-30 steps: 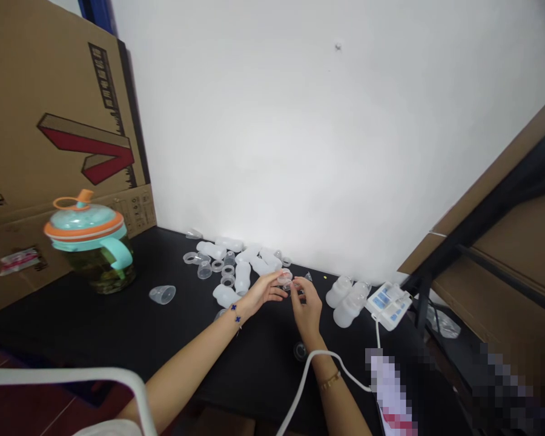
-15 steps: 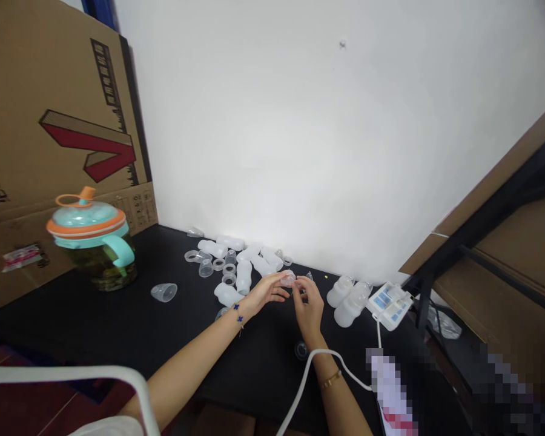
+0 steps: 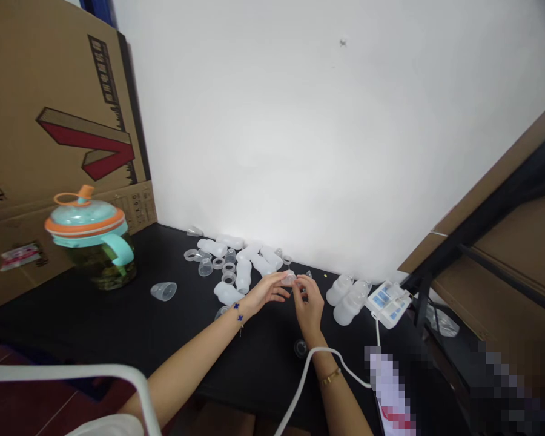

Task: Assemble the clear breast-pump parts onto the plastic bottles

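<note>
My left hand point(image 3: 266, 292) and my right hand point(image 3: 308, 304) meet above a black table point(image 3: 263, 369). Both sets of fingertips pinch a small clear plastic cup-shaped part point(image 3: 289, 278), partly hidden by the fingers. Just behind my hands lies a heap of frosted plastic bottles point(image 3: 243, 277), mixed with clear plastic collar rings point(image 3: 229, 278). Two more frosted bottles point(image 3: 346, 306) lie to the right of my right hand. A white cable point(image 3: 306, 375) runs past my right forearm.
A white electronic unit with blue panels point(image 3: 389, 304) sits at the table's right. A clear plastic funnel point(image 3: 163, 291) and a teal-and-orange lidded jug point(image 3: 89, 239) stand left. Cardboard sheets point(image 3: 59, 127) lean behind them, and a white wall point(image 3: 290, 121) backs the table.
My hands have drawn slightly closer around the clear part. The view has shifted a little, and nothing on the table has visibly moved.
</note>
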Tool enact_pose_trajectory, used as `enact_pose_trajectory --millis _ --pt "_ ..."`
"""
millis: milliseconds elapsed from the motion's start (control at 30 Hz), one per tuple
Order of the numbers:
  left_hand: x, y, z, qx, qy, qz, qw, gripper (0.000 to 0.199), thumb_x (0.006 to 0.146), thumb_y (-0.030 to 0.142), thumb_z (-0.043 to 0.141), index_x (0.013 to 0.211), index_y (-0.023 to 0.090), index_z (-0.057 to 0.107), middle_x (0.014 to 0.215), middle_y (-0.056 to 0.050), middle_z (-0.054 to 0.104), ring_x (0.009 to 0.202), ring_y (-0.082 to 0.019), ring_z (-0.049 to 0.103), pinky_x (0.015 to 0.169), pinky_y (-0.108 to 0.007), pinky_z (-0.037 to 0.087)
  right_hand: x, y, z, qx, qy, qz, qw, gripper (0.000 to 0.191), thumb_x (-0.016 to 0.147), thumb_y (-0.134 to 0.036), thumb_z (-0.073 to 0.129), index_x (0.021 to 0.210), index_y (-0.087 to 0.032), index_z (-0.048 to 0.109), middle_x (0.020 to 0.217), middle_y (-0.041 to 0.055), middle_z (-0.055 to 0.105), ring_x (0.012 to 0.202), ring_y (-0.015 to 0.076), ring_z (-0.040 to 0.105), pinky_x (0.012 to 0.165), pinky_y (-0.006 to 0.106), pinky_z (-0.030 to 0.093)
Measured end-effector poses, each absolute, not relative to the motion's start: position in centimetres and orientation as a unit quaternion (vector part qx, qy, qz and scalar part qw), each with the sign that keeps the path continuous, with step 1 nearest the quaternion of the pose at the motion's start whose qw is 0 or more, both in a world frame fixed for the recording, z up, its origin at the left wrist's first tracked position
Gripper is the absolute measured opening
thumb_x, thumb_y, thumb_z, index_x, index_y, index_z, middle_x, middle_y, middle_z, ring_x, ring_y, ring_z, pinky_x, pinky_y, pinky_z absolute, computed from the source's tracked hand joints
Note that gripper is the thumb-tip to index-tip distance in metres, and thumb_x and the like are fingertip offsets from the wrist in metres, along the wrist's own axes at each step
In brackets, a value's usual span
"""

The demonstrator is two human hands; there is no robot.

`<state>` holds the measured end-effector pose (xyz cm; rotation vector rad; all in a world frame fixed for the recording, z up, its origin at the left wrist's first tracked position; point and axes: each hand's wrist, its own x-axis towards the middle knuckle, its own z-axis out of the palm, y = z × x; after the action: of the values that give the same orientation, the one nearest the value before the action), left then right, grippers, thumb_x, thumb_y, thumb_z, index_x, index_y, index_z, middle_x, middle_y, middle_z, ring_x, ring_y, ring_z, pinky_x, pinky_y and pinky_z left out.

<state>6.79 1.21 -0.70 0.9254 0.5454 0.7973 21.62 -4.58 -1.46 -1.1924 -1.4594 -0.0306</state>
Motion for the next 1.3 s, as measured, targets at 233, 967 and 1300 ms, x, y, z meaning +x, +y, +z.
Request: enact_pose_trajectory --millis 233,967,1300 --pt "6.62 1.05 -0.78 0.436 0.245 0.373 0.782 0.039 0.085 0.046 0.075 0.107 0.015 0.065 0.107 -0.012 0.074 0.077 -0.017 0.072 0.069 -0.026 0.055 21.75 -4.55 -1.70 -0.512 -0.625 -0.012 0.589 0.019 0.098 -0.031 0.058 0.096 -0.020 0.072 0.107 0.0120 0.073 0.088 0.0204 0.071 0.058 0.025 0.058" --pt "7.02 1.43 -1.33 0.448 0.254 0.342 0.786 0.051 0.082 0.060 0.073 0.101 0.013 0.067 0.084 -0.006 0.072 0.069 -0.014 0.068 0.065 -0.024 0.053 21.61 -4.51 -2.03 -0.552 -0.576 0.047 0.601 0.030 0.095 -0.045 0.062 0.106 -0.018 0.068 0.100 0.0094 0.074 0.071 0.0161 0.067 0.057 0.026 0.054" --pt "7.11 1.45 -0.89 0.535 0.323 0.396 0.673 0.058 0.080 0.070 0.067 0.090 0.013 0.066 0.071 -0.002 0.065 0.060 -0.012 0.061 0.060 -0.023 0.049 21.59 -4.03 -1.88 -0.557 -0.585 0.176 0.562 0.034 0.087 -0.048 0.067 0.107 -0.020 0.069 0.096 0.0075 0.076 0.073 0.0191 0.070 0.056 0.026 0.054"
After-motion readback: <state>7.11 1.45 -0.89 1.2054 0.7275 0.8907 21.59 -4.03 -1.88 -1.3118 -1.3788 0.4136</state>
